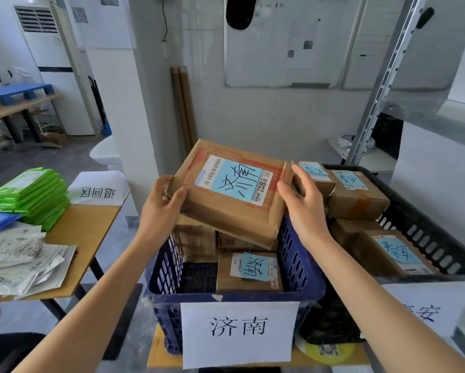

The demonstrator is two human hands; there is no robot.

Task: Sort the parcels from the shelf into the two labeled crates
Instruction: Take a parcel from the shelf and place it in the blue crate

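Both forearms reach forward over the white sign [239, 332] taped to the near wall of the blue crate [301, 265]. The left hand [160, 203] grips the left edge of a flat cardboard parcel [226, 214], thumb on top and fingers curled beneath. The right hand [304, 208] clasps the parcel's right edge, thumb on its top face. The parcel is tilted, its near edge lower, over the far half of the blue crate and above the boxes stacked there; whether it touches them I cannot tell. A blue note with handwriting covers its label. Just right, touching the blue crate, the black crate [419, 232] holds more boxes. On the table [91, 232] at left lie green packets [34, 195] and white mailers [21, 265].
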